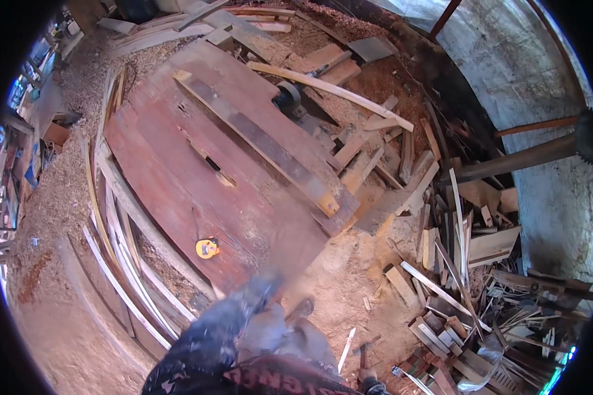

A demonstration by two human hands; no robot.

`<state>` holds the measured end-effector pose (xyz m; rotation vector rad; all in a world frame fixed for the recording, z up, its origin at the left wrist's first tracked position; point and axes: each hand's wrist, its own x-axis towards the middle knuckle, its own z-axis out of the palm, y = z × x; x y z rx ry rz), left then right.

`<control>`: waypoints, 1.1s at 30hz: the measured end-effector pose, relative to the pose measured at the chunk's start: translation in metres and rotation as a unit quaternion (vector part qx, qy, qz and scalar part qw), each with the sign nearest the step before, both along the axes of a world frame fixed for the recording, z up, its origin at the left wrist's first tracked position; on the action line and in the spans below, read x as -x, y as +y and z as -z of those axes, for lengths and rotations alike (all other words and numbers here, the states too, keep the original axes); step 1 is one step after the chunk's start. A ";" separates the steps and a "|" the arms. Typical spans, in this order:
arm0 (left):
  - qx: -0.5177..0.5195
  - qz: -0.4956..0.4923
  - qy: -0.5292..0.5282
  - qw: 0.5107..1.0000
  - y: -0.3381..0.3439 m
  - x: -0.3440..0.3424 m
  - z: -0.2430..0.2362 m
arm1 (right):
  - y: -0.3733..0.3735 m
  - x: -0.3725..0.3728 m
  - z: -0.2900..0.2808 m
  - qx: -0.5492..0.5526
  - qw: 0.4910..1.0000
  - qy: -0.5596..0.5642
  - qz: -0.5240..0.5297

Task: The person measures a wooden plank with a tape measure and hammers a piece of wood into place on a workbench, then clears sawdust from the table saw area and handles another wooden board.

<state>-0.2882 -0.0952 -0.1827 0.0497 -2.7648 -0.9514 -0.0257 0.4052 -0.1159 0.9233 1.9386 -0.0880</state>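
Note:
My left arm, in a dark dusty sleeve, reaches over the near edge of a red-brown wooden bench. My left hand is smeared by motion, so its fingers cannot be made out. Low in the picture, my right hand is closed around the handle of what looks like a hammer, held down at my side. A yellow tape measure lies on the bench to the left of my left hand. Farther back, a long wooden plank rests diagonally on the bench, beside a narrow slot.
A dark round motor-like part sits at the bench's far right side. Offcuts are heaped to the right, below a slanting pole. Long thin strips lie along the left side. Sawdust covers the ground.

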 end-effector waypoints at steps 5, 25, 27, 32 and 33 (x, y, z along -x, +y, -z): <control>-0.034 -0.262 -0.069 0.962 -0.053 -0.158 -0.018 | 0.068 -0.019 0.004 0.032 0.994 -0.024 0.100; -0.241 -0.373 -0.207 0.872 0.031 -0.010 -0.071 | 0.068 0.653 0.043 0.143 0.836 0.440 -0.294; -0.354 -0.377 -0.327 0.791 0.123 0.095 -0.119 | 0.065 0.720 0.083 0.186 0.824 0.409 -0.345; -0.331 -0.159 -0.251 0.896 0.250 0.292 -0.032 | 0.058 0.831 0.154 0.177 0.805 0.343 -0.449; -0.344 -0.140 -0.283 0.884 0.278 0.341 -0.026 | 0.074 0.842 0.166 0.147 0.815 0.325 -0.456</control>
